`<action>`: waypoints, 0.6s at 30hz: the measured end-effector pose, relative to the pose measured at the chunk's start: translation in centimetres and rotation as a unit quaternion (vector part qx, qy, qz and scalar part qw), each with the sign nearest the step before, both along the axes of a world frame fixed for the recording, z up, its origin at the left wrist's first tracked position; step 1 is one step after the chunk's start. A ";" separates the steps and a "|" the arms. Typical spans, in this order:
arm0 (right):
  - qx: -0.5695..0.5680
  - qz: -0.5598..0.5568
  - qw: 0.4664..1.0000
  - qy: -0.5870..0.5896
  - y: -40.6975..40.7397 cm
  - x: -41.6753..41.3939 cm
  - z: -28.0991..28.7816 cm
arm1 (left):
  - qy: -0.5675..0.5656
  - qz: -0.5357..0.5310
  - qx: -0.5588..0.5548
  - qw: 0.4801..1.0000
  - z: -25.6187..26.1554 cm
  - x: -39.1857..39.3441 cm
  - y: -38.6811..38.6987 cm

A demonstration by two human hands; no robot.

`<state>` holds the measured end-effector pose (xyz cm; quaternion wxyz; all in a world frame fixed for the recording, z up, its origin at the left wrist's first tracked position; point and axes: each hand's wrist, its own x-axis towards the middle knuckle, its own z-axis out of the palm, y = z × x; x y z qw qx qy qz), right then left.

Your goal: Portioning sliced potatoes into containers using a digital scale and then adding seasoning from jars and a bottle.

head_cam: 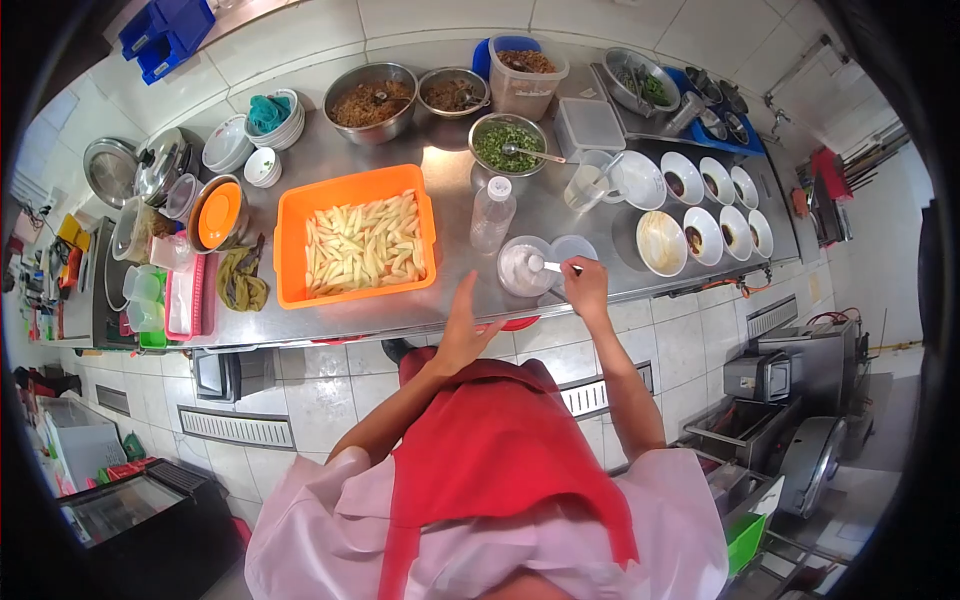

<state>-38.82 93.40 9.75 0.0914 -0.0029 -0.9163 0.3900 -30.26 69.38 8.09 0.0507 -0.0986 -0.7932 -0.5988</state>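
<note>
My right hand (586, 289) is closed on the handle of a white spoon (537, 263), whose bowl is over a round tub of white powder (523, 279). A clear round lid (574, 249) lies just behind, partly covered by my right hand. My left hand (463, 330) is at the counter's front edge, fingers spread, holding nothing. To its left sits an orange plastic tray (352, 300) holding pale cut strips of food (367, 244). A clear plastic bottle with a white cap (493, 217) stands behind the tub.
Steel bowls of minced food (371, 103) and chopped greens (508, 144) stand farther back. A clear jug (589, 184) and several white bowls (705, 235), some with dark sauce, are at the right. Stacked bowls (229, 144), a green cloth (243, 277) and a pink basket (184, 296) are at the left.
</note>
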 end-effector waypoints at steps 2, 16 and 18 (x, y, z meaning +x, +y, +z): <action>-0.076 -0.018 0.996 -0.053 0.9 0.1 0.1 | -0.018 0.014 0.052 0.998 0.6 1.7 -1.8; -0.499 -0.089 0.818 -0.271 0.8 2.7 0.2 | -0.084 0.185 0.068 0.977 0.4 5.3 -10.4; -0.493 -0.087 0.824 -0.266 0.3 2.8 0.3 | -0.072 0.188 0.051 0.978 0.5 5.1 -10.3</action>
